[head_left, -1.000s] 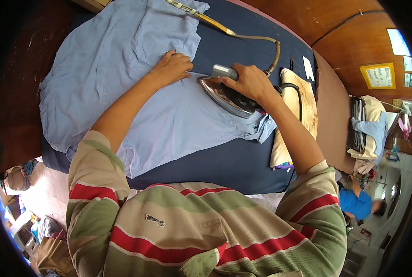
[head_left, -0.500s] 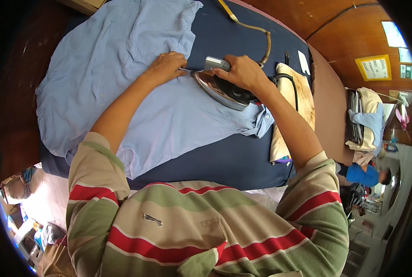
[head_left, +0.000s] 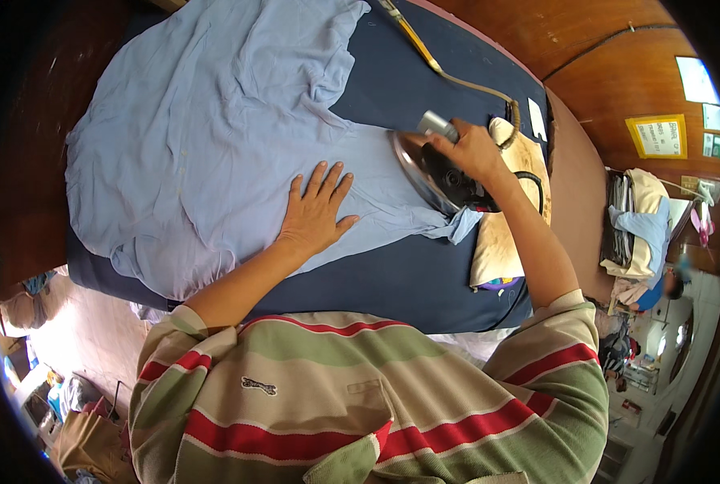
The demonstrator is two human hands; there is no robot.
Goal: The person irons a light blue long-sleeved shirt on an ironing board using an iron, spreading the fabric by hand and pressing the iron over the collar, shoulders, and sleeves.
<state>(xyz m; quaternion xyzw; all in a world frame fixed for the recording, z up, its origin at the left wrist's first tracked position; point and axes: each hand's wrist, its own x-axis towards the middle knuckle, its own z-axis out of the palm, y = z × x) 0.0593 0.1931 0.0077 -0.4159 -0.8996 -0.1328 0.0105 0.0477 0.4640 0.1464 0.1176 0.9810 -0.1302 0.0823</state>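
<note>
- Gripping the iron (head_left: 448, 176) by its handle, the right hand (head_left: 479, 153) has its fingers closed around it; the iron's tip points away from the person and toward the left.
- Lying palm down, the left hand (head_left: 318, 206) is open, fingers spread — it touches the light blue shirt (head_left: 214, 121) and holds nothing.
- Most of the shirt spreads out to the left of the left hand and beyond it, loose and wrinkled, with small buttons showing; a narrower part runs from the left hand to under the iron.
- A crumpled cuff (head_left: 462, 226) shows just on the near side of the iron, below the right hand.
- Beneath the shirt is a table (head_left: 392, 282) covered in dark blue cloth, bare on the near side of the left hand.
- A cream pad (head_left: 495, 254) with brown marks lies to the right of the iron, partly hidden by the right forearm.
- A black cord (head_left: 535, 179) curves over the pad, beside the right forearm.
- Farther out, beyond both hands, a yellow rod (head_left: 412, 36) joins a tan cord (head_left: 477, 87) that bends down near the right hand — a white card (head_left: 536, 119) lies past it.
</note>
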